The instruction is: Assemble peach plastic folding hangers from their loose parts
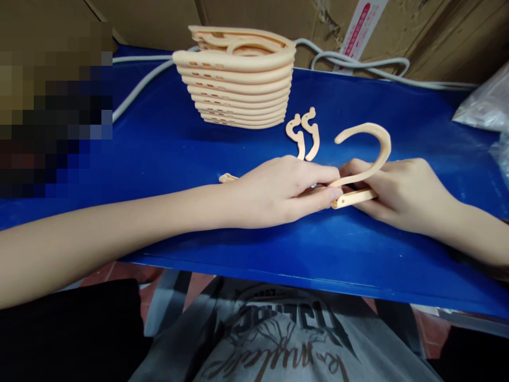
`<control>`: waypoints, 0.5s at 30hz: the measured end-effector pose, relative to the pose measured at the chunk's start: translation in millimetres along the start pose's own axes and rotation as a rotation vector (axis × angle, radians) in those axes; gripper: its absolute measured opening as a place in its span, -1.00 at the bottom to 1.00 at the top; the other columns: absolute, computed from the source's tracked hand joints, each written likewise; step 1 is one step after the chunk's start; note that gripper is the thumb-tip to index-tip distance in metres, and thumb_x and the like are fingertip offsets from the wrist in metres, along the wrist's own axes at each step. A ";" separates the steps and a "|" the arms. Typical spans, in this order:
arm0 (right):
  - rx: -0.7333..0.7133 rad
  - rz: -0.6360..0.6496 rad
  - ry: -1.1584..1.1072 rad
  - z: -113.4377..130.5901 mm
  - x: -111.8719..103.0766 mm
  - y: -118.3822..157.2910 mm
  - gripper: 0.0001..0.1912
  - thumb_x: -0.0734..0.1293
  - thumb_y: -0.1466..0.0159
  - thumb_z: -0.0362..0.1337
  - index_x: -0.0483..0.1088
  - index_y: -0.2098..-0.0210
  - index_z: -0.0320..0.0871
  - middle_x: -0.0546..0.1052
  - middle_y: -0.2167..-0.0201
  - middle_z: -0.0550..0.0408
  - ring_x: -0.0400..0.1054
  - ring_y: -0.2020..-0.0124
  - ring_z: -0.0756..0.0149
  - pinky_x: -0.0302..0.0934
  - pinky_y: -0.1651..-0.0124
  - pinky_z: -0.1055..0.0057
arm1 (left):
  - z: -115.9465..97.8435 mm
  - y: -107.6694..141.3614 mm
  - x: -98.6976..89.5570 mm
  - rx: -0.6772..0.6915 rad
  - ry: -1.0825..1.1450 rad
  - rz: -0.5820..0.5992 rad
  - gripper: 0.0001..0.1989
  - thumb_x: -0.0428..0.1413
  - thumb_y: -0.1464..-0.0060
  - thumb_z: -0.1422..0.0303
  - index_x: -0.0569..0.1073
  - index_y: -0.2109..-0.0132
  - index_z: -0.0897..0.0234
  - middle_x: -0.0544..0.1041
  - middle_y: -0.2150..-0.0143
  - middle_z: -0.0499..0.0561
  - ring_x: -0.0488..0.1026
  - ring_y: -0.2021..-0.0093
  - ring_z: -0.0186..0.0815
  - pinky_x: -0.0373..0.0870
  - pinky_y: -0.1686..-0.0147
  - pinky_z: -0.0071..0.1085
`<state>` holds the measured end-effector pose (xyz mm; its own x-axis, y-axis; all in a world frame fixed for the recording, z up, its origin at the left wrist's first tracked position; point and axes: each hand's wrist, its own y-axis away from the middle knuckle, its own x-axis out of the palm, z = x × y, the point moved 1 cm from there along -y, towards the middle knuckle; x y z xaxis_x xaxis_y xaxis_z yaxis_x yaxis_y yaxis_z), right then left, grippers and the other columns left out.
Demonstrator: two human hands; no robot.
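Observation:
A peach-coloured plastic hanger (384, 151) with a large curved hook lies between my two hands over the blue table. My left hand (292, 188) pinches it near the base of the hook, thumb and fingers closed. My right hand (405, 191) is closed round the hanger's arm just to the right of the hook, its fingertips partly hidden. Another bit of peach plastic (228, 179) shows behind my left wrist. Two small S-shaped peach pieces (312, 135) lie side by side beyond my left hand.
A tall stack of peach hanger parts (242, 90) stands at the back of the blue table (159, 148). White cables (369, 64) run behind it, along cardboard. A clear plastic bag (487, 101) sits at the far right.

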<state>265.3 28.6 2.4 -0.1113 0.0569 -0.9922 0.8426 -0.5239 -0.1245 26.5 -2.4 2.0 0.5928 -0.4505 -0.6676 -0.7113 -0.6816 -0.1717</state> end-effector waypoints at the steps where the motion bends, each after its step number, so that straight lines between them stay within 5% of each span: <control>1: -0.007 -0.005 0.006 -1.1 1.4 0.8 -0.50 0.01 -0.54 0.01 0.47 0.07 -0.11 0.44 0.59 0.10 0.25 0.61 0.23 -0.01 0.49 0.31 | -0.2 0.1 -0.3 -0.001 0.013 -0.004 -0.71 -0.03 -0.47 0.30 0.49 0.22 0.26 0.54 0.36 -0.11 0.41 0.38 -0.43 0.21 0.35 -0.45; 9: 0.045 -0.044 -0.011 2.5 1.8 0.0 -0.40 0.07 -0.50 0.22 0.45 0.08 -0.15 0.54 0.53 0.08 0.26 0.63 0.31 -0.04 0.52 0.34 | -1.2 1.0 2.0 -0.097 0.330 -0.058 -0.76 0.05 -0.42 0.33 0.48 0.26 0.27 0.52 0.39 -0.14 0.43 0.46 -0.51 0.33 0.41 -0.55; 15: -0.007 -0.099 -0.007 5.8 -1.4 -1.6 -0.52 0.04 -0.54 0.03 0.38 0.01 -0.21 0.61 0.41 0.03 0.36 0.57 0.31 0.11 0.52 0.40 | -0.8 -5.0 1.2 -0.213 0.478 -0.200 -0.92 0.14 -0.28 0.41 0.46 0.23 0.26 0.51 0.36 -0.11 0.47 0.45 -0.47 0.42 0.50 -0.56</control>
<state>261.1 24.4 4.1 -0.1981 0.1017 -0.9749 0.8310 -0.5101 -0.2221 31.1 0.0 2.7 0.8491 -0.4776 -0.2258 -0.5044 -0.8600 -0.0778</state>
